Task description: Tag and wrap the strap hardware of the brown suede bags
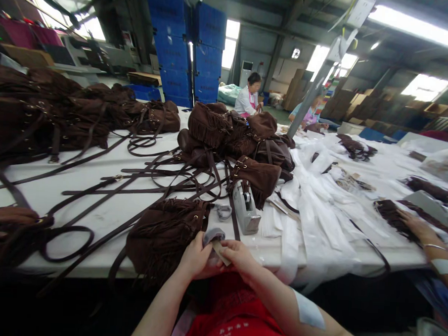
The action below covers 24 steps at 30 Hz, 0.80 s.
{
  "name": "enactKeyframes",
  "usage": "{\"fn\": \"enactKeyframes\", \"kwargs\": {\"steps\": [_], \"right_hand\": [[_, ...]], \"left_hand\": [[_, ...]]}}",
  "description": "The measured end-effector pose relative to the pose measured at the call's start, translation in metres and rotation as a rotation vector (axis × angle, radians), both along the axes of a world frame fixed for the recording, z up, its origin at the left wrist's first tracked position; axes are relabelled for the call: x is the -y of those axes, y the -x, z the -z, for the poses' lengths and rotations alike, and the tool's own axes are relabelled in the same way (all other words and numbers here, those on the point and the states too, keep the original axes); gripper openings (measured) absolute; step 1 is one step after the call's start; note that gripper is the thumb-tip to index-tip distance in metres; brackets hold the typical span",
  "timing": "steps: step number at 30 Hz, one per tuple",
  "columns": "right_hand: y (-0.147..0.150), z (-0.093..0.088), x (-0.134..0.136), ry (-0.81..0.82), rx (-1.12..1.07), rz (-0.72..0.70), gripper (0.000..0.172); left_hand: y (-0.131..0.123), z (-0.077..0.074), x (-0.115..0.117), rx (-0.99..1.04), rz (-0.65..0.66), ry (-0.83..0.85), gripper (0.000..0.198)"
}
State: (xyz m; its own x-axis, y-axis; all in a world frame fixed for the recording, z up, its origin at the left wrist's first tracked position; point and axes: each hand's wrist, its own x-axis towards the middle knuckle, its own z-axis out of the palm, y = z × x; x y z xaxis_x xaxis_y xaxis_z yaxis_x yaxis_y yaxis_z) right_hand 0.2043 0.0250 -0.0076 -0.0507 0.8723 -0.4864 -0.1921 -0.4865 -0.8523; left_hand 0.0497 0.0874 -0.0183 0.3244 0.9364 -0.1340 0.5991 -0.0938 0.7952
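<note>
My left hand (pixel 195 256) is closed on a grey looped band (pixel 214 234) at the table's front edge. Between the fingertips of my right hand (pixel 238 256) is a small flat beige strip (pixel 221 252), which lies against the band. Close by on the left is a dark brown fringed bag (pixel 161 237). A second grey band (pixel 223 212) lies on the table just beyond my hands. Behind them stands a grey tape dispenser (pixel 246 208).
Brown fringed bags (pixel 229 131) are heaped mid-table, more (pixel 70 112) at left, their straps (pixel 108 187) trailing across. White plastic bags (pixel 319 207) spread to the right. Another person's hand (pixel 414 226) rests on brown pieces at far right. Two people (pixel 247 99) sit beyond the table.
</note>
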Motion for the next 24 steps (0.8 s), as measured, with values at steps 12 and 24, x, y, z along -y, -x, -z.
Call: {"fn": "enactKeyframes", "kwargs": {"steps": [12, 24], "right_hand": [[0.016, 0.010, -0.002, -0.065, 0.048, 0.114, 0.059], [0.009, 0.015, -0.015, -0.089, 0.105, 0.052, 0.045]], "left_hand": [[0.005, 0.001, -0.005, 0.306, 0.082, 0.056, 0.025], [0.007, 0.003, -0.003, 0.344, 0.081, -0.015, 0.039]]}}
